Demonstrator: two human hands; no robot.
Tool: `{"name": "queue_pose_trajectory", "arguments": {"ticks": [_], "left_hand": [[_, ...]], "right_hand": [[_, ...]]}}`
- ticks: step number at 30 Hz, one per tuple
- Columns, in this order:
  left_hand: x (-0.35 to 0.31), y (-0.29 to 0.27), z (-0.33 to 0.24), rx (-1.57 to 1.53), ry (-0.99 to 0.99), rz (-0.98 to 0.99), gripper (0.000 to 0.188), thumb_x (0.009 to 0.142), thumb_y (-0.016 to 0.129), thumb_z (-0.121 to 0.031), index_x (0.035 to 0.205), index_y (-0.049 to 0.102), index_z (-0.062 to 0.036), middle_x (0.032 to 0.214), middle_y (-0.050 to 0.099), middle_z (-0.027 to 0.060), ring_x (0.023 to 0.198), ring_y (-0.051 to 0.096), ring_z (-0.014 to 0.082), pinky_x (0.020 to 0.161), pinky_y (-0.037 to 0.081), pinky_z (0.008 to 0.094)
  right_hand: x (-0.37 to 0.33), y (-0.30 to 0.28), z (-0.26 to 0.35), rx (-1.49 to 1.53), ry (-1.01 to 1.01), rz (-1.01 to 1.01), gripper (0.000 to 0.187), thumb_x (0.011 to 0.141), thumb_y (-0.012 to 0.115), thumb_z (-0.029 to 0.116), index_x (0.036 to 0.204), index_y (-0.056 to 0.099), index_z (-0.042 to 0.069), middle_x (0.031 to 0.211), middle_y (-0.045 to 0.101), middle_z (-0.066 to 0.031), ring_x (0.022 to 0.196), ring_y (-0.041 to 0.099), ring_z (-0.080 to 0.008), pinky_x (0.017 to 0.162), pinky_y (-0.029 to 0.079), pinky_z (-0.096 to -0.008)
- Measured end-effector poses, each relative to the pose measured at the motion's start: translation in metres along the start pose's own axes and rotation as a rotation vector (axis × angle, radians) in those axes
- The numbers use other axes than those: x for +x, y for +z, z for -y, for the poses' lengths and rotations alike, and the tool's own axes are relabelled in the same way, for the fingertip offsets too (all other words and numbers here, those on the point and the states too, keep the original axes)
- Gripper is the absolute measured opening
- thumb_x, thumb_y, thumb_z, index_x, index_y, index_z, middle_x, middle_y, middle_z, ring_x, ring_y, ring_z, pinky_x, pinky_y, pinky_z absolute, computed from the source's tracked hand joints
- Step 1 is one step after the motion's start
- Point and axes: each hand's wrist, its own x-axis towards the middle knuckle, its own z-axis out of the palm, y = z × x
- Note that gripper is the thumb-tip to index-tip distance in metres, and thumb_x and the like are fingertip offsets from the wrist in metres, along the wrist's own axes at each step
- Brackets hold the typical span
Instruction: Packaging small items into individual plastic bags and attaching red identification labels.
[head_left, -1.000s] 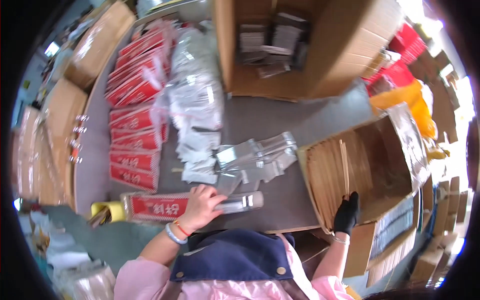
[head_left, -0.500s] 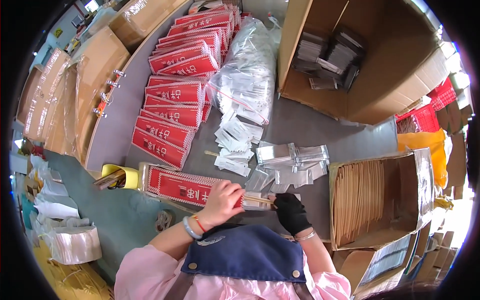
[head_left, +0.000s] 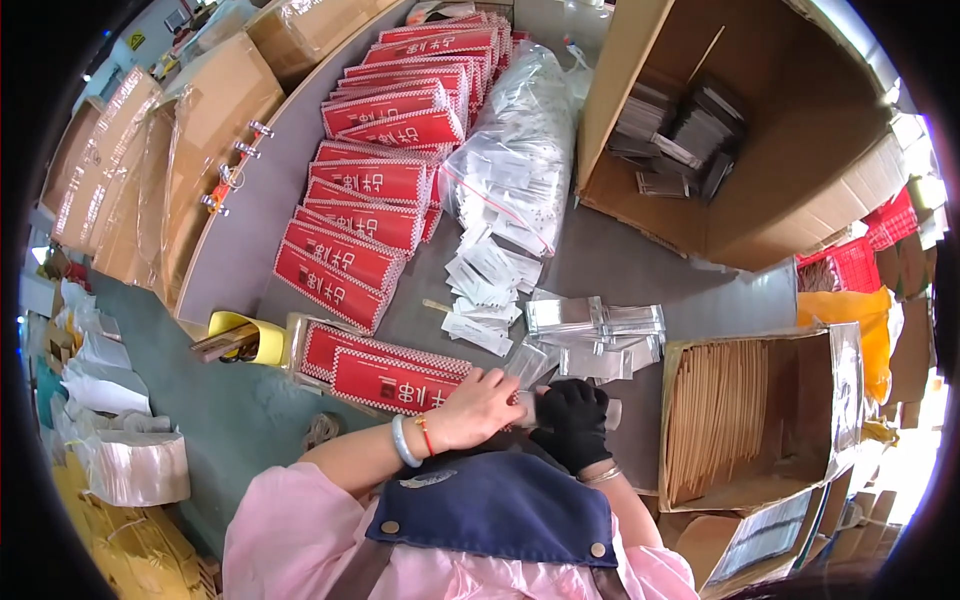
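Just left of an open cardboard box (head_left: 810,390) packed with wooden sticks (head_left: 715,415), two hands meet low over the near edge of a grey table (head_left: 690,290). The bare left hand (head_left: 485,408), farther from the box, lies over the box-side end of a flat red printed sleeve (head_left: 390,380), its fingers bent and close together; its thumb is hidden, so whether it pinches the sleeve or only presses on it cannot be told. The right hand (head_left: 575,420), in a black glove that leaves the fingertips hard to make out, is nearer the box, its fingers curled beside the left; what it grips, if anything, cannot be told. The sleeve stretches away from the box, with another red one partly beneath it. The step in hand appears to be work at the sleeve's box-side end; the next move seems to call for a steady left hand there and careful fine fingering by the right. Left of the box and beyond the hands lie loose clear packets (head_left: 595,335), then small white packets (head_left: 480,280), a bulging clear bag (head_left: 520,110) and, farther left, rows of red sleeves (head_left: 370,180). Behind the box stands a large carton (head_left: 800,130); far to its left, a yellow cup (head_left: 268,343).
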Motion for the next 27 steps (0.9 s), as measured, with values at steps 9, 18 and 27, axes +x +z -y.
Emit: {"name": "queue_pose_trajectory", "arguments": {"ticks": [9, 18, 27], "left_hand": [[-0.012, -0.068, 0.098, 0.323, -0.174, -0.206, 0.018, 0.072, 0.065, -0.007, 0.090, 0.066, -0.0060, 0.122, 0.053, 0.0149, 0.117, 0.048, 0.0352, 0.095, 0.041, 0.0518], [-0.049, 0.018, 0.026, -0.084, -0.681, -0.232, 0.095, 0.058, 0.088, -0.048, 0.135, 0.051, -0.0060, 0.138, 0.043, 0.0173, 0.131, 0.034, 0.0424, 0.108, 0.022, 0.0649], [-0.052, 0.022, 0.029, -0.208, -0.669, -0.280, 0.097, 0.059, 0.088, -0.048, 0.137, 0.049, -0.0055, 0.140, 0.043, 0.0169, 0.134, 0.032, 0.0428, 0.111, 0.016, 0.0664]], "right_hand": [[-0.023, -0.029, -0.024, 0.070, 0.260, -0.107, 0.061, 0.056, 0.087, 0.030, 0.106, 0.061, 0.008, 0.100, 0.061, -0.0118, 0.094, 0.060, -0.0342, 0.081, 0.047, -0.0456], [-0.011, -0.023, 0.004, -0.058, 0.153, 0.112, 0.056, 0.064, 0.082, 0.038, 0.107, 0.061, 0.010, 0.103, 0.059, -0.0109, 0.099, 0.056, -0.0331, 0.082, 0.043, -0.0482], [-0.009, -0.001, 0.005, 0.063, 0.079, 0.243, 0.064, 0.066, 0.080, 0.046, 0.112, 0.059, 0.008, 0.107, 0.059, -0.0142, 0.101, 0.056, -0.0357, 0.086, 0.041, -0.0486]]}}
